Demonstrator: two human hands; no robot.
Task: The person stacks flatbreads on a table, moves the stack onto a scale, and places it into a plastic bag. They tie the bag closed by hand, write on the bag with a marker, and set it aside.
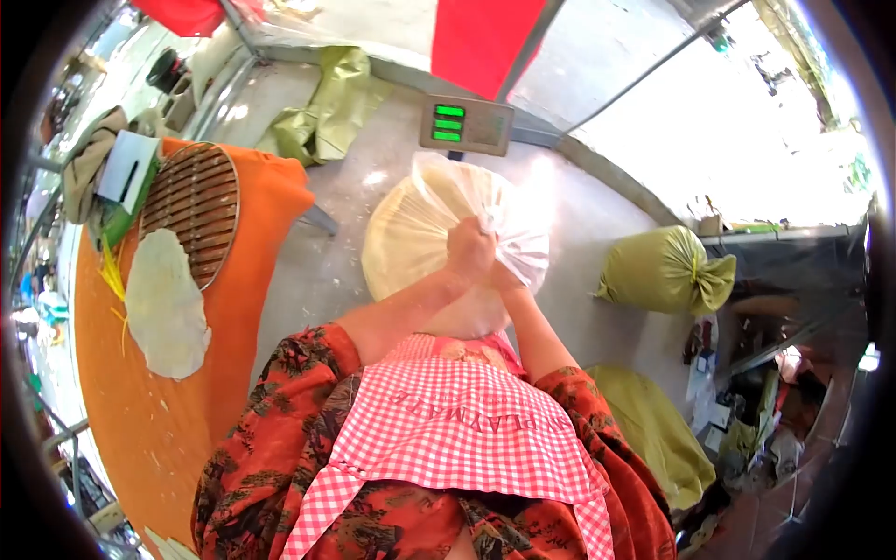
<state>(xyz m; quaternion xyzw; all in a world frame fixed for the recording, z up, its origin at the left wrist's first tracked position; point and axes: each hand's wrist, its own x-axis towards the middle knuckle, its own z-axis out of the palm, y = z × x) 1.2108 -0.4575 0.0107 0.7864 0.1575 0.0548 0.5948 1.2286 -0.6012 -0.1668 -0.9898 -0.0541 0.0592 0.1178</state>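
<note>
A large translucent plastic bag (401, 238), bulging with something pale and round, stands in front of me. Its upper part is gathered into a pleated neck. My left hand (472, 246) is closed around that neck. My right hand (502, 276) is also closed at the gathered plastic, just below and partly hidden by the left. Right behind the bag is a scale display (465, 125) with three green-lit readouts, too small to read. Whatever platform may be under the bag is hidden.
To the left, an orange-covered table (252, 252) holds a round slatted rack (191, 201), a pale thin sheet (166, 303) and yellow ties (113, 273). A tied olive sack (653, 271) lies at right. Flat olive sacks (341, 107) lie behind; clutter (747, 420) fills the lower right.
</note>
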